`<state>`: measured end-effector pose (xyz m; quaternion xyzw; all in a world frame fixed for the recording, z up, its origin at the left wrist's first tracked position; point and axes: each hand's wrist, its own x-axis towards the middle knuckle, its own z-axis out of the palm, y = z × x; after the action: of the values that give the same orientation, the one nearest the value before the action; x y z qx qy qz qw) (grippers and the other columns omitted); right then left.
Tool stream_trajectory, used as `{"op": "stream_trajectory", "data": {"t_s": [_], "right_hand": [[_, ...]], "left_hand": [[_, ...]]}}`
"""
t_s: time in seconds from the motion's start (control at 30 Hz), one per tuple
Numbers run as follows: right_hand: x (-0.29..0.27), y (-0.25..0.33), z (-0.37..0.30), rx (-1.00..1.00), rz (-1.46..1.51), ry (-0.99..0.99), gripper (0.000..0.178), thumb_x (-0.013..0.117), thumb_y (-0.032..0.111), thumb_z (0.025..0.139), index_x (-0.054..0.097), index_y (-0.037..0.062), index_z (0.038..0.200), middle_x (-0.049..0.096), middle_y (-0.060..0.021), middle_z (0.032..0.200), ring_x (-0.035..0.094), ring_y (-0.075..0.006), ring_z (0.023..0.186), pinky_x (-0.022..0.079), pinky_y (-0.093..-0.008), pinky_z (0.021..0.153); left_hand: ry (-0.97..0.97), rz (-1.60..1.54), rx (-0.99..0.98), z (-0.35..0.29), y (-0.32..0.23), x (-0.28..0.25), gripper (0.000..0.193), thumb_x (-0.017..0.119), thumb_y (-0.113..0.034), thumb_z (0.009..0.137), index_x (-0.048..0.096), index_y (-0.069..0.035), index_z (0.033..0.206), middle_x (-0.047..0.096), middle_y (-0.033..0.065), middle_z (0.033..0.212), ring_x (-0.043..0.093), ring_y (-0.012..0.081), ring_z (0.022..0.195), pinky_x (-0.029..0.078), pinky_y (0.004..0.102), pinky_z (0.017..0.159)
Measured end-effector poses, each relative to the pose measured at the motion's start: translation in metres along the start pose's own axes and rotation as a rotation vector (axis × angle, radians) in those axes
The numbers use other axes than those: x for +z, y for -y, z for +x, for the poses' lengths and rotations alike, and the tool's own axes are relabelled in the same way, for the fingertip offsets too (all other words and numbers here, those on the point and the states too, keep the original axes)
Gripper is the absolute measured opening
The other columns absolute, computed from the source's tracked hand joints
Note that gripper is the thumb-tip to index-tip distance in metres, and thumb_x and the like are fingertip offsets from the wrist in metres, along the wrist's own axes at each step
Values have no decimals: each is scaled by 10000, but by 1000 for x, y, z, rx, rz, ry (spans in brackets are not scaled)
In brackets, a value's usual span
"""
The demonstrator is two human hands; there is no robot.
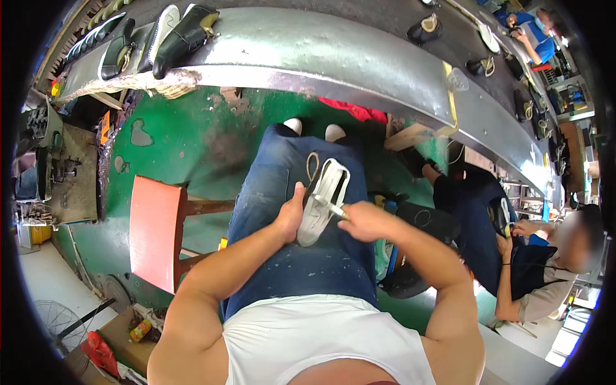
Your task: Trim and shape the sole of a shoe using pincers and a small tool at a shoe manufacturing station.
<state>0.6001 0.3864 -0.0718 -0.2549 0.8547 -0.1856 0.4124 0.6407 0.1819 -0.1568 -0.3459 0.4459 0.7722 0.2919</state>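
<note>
Over my lap, my left hand (294, 210) grips the side of a shoe (311, 228), its fingers mostly hidden beneath. The shoe's pale grey and white underside faces up, and a tan cord loop (312, 165) stands out beside its far end. My right hand (366, 221) is closed round the handle of a short hand tool (333, 210). The tool's metal end rests over or touches the middle of the shoe; its exact kind is too small to make out. Blue trousers (263, 192) lie under the shoe.
A metal-topped bench (333, 58) curves across the far side, with dark shoes (183, 38) at its left. On the right a co-worker (526, 269) sits holding another shoe. A red-brown seat (156, 234) stands at my left, and a fan (61, 327) lower left.
</note>
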Motion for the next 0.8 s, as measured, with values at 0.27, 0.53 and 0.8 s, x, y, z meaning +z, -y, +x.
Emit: {"op": "stream_trajectory", "data": {"t_s": [0.27,0.53,0.8], "right_hand": [[4,5,-11,147,125,-88,280,618,227,925,562,-32,1015,654,-267,995,635,-445,971,504,-506,843],[25,-18,1,161,85,-398,288,611,235,944,546,-21,1060,652,-262,1035,634,-441,994,501,-511,852],[-33,-41,7,179,508,-132,229,614,225,985,572,3,1029,691,-83,836,666,-161,643,550,-313,505]], "left_hand": [[-278,842,564,23,0,-7,542,293,-365,1069,627,16,1261,650,310,1126,581,481,1129,457,481,1002],[-43,1148,919,6,-4,-10,523,449,-212,1022,351,-101,1524,443,324,1442,642,486,1007,536,470,902],[76,1388,813,12,-20,-18,584,493,-255,1012,294,-229,1560,417,367,1425,678,484,861,575,485,791]]}}
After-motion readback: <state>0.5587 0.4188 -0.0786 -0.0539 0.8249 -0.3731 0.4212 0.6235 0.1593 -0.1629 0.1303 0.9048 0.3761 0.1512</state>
